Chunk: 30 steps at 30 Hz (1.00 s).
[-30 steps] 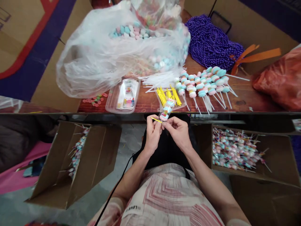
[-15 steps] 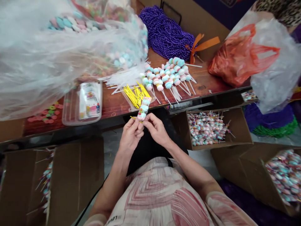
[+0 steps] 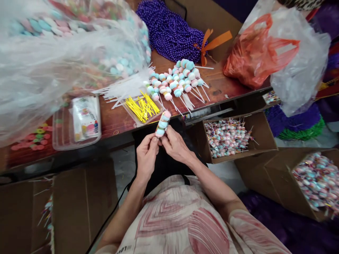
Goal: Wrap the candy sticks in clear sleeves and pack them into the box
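Note:
A candy skewer (image 3: pixel 162 124) of pink, white and blue sweets in a clear wrapper stands tilted between my hands, just off the table's front edge. My left hand (image 3: pixel 147 152) is closed, its thumb and fingers pinching the skewer's lower end. Beside it my right hand (image 3: pixel 176 144) is closed too, its fingertips at the base of the wrapper. No yellow tie shows between the fingers now. Beyond them, yellow twist ties (image 3: pixel 143 106) lie in a small clear tray. Several unwrapped candy skewers (image 3: pixel 174 82) lie on the table (image 3: pixel 116 121) behind, near white sticks (image 3: pixel 119 88).
A large clear bag of sweets (image 3: pixel 66 53) fills the left. A clear tub (image 3: pixel 59 135) holds printed wrappers (image 3: pixel 86 118). Gummy rings (image 3: pixel 39 135) lie beside it. Purple beads (image 3: pixel 172 30) and a red bag (image 3: pixel 254 53) are farther back. Boxes of wrapped skewers (image 3: pixel 229 137) stand right.
The view has swung to the right. The yellow tie seen earlier at my left fingers no longer shows there. Both hands still grip the same wrapped skewer, which has turned slightly.

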Motion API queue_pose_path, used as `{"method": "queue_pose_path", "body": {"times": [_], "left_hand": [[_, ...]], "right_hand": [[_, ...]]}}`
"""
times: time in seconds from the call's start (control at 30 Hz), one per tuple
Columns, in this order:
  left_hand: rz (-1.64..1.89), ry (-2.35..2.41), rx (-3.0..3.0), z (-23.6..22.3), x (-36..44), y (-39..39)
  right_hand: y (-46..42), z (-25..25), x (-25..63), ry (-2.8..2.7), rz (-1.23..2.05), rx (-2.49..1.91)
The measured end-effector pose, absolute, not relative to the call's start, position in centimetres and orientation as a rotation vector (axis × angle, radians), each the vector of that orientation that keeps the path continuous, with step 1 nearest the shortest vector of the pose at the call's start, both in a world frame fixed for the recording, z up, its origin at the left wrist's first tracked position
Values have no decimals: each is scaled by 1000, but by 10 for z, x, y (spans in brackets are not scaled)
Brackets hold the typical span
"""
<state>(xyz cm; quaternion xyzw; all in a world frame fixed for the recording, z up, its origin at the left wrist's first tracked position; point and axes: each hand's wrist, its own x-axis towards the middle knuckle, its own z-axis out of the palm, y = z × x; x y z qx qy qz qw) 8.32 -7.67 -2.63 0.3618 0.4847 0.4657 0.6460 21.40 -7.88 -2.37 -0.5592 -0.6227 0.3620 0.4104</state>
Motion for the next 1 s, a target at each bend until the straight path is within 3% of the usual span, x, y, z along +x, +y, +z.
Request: {"method": "queue_pose_path", "body": {"times": [0.17,0.47,0.67,1.0], "left_hand": [[1004,1057,681,-29,81,-69],[817,983,239,-25,96,-58],[802,855,213,-24,111,-66],[733,811,805,-38,137,-72]], "right_hand": [[-85,-20,221,-1498,1069,-1462],[-96,-45,230,-1818,437,-1463],[-96,-41,228,-1682,312,-1517],[-134,-34,261,-1072,689,-1624]]}}
